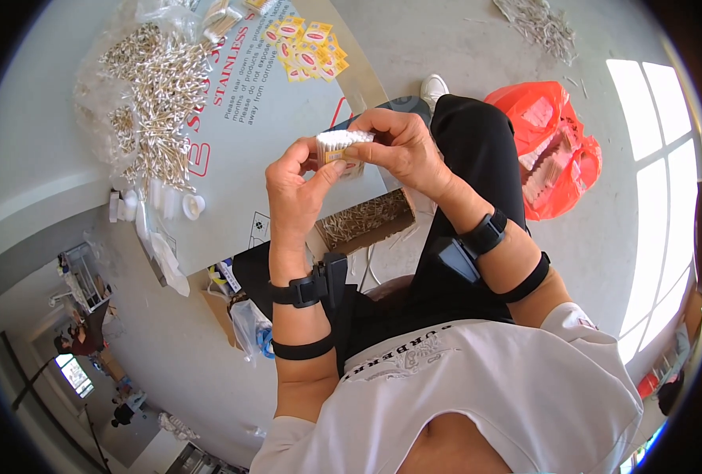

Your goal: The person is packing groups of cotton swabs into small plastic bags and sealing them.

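Observation:
A bundle of white-tipped cotton swabs [341, 141] is held upright between my hands, above the table's near edge. Part of a yellow label shows round its lower half. My left hand [296, 186] grips the bundle from the left, its thumb pressed to the front. From the right, my right hand [405, 156] pinches it between thumb and bent fingers. Fingers cover much of the label. Just below my hands is an open cardboard box [409, 207] with loose swabs in it.
The table [236, 170] carries a large heap of loose swabs [161, 91] on clear plastic, and yellow printed cards [307, 55]. Small white plastic containers [161, 201] stand at its left edge. An open red plastic bag [580, 178] sits on the floor to the right of my leg.

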Action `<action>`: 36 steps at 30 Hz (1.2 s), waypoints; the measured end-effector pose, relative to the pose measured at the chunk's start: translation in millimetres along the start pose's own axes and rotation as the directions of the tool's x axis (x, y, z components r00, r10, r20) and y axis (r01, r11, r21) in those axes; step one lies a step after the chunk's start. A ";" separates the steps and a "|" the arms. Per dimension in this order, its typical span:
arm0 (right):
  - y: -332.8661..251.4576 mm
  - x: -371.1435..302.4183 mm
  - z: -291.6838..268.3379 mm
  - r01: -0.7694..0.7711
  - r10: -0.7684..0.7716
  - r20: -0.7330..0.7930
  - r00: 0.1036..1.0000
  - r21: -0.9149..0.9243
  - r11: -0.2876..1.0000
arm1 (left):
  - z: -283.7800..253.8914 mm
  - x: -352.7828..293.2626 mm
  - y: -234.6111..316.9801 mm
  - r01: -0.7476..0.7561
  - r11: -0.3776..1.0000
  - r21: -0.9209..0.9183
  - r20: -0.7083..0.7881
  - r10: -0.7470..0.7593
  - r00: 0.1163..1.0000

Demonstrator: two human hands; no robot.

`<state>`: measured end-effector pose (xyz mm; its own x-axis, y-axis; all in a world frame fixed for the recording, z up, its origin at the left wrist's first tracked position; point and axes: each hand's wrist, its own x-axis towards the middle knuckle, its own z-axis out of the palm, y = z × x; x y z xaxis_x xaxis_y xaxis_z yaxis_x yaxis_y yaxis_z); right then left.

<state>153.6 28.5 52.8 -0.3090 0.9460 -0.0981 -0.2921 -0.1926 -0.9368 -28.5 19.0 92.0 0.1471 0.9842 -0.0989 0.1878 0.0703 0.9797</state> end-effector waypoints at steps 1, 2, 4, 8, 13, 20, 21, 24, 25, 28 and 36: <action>2.8 1.5 -1.8 0.000 0.000 -0.002 1.000 0.000 1.000 | 1.4 0.2 -0.9 0.000 1.000 -0.001 0.002 0.000 1.000; 7.3 3.8 -4.1 0.010 -0.008 -0.035 0.999 0.048 0.999 | 3.0 0.4 -1.7 0.061 0.996 -0.062 -0.006 -0.061 0.998; 9.0 6.0 -4.1 0.021 -0.014 -0.067 0.998 0.096 0.995 | 3.8 0.1 -4.2 0.121 0.985 -0.124 -0.011 -0.124 0.992; 9.7 10.2 -5.9 0.009 -0.001 -0.060 0.998 0.148 0.989 | 1.5 -0.3 -3.5 0.153 0.978 -0.140 -0.006 -0.155 0.988; 24.8 12.1 -3.6 -0.078 0.122 -0.059 0.991 0.489 0.869 | 13.2 1.0 0.7 0.060 0.964 -0.260 -0.181 -0.109 0.977; 19.9 12.6 -4.6 -0.090 0.082 0.038 0.996 0.397 0.913 | 19.0 -4.2 4.1 -0.043 0.976 -0.216 -0.284 -0.020 0.959; 16.9 10.9 -3.2 0.037 -0.032 -0.034 0.999 0.171 0.985 | 18.7 -4.8 4.1 -0.082 0.984 -0.157 -0.282 0.034 0.959; -3.7 6.9 -2.0 0.247 -0.260 -0.042 0.965 -0.193 0.950 | 9.0 -6.0 2.3 -0.105 0.971 0.214 -0.225 0.154 0.962; -6.9 5.7 -3.3 0.342 -0.357 0.006 0.934 -0.307 0.888 | 8.6 -5.2 3.3 -0.105 0.971 0.213 -0.223 0.153 0.963; -2.1 5.2 -5.4 0.252 -0.253 0.000 0.968 -0.073 0.965 | 8.8 -3.4 6.2 -0.202 0.925 0.320 -0.165 0.265 0.950; -1.3 3.2 0.5 0.294 -0.294 -0.011 0.956 -0.044 0.955 | 12.2 -2.5 2.6 -0.246 0.963 0.114 -0.139 0.261 0.955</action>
<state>152.6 31.6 53.9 -0.1994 0.9636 0.1782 -0.3302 0.1052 -0.9380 -16.6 14.8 92.7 0.0547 0.9812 0.1850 0.2556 -0.1928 0.9474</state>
